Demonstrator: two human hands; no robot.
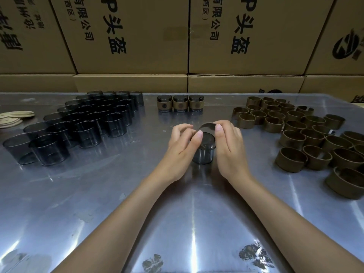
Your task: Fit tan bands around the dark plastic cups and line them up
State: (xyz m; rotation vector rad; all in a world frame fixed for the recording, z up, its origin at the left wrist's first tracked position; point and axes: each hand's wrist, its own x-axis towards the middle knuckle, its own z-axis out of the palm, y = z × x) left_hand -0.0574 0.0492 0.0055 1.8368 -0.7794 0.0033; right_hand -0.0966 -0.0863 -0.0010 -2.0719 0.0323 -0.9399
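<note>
Both hands meet over one dark plastic cup (203,154) standing on the steel worktop (118,194), roughly midway between the cluster of bare cups (82,123) on the left and the heap of loose tan bands (307,134) on the right. The left hand (182,146) and the right hand (229,146) each pinch an edge of a band (206,126) at the cup's top, thumbs on the near side, the other fingers curled behind.

The band looks tilted, with its far edge raised above the cup. If it is pressed down unevenly it could jam skewed, crease, or tip the light cup over on the slick metal. A sideways shove might also send it towards the three finished cups (180,103) lined up at the back.

The band's near edge and most of its colour are hidden by the thumbs and blurred, so how far it sits over the cup is unclear. The pale discs (11,118) at the far left are cut off by the frame.
</note>
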